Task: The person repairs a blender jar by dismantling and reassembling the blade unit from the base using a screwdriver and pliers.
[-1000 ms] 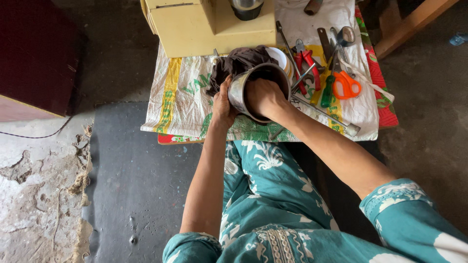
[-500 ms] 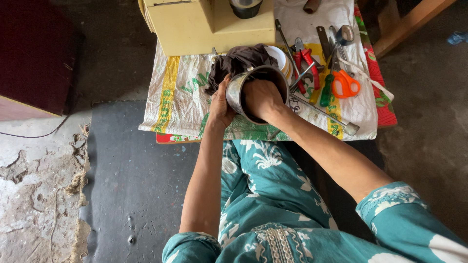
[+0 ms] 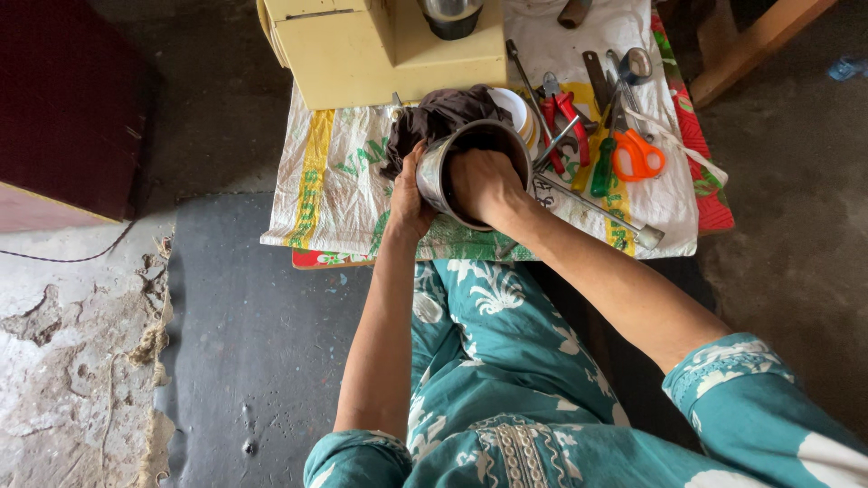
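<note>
Tilting on its side above the printed cloth (image 3: 330,181), the steel jar (image 3: 434,172) points its open mouth toward the person. Left hand (image 3: 407,194) fingers clamp around its wall; right hand (image 3: 484,181) reaches inside, fingers hidden, cannot tell.

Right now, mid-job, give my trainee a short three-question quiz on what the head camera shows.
1. True or false: the right hand is pushed inside the metal pot.
2. Which hand grips the pot from outside? A) left hand B) right hand C) neither
3. Fill the gap: the scissors on the cloth have ______ handles.

Key
1. True: its fingers go in through the pot's mouth.
2. A: the left hand clasps the pot's outer wall.
3. Orange; they lie beside the red pliers, to the right of the pot.
</note>
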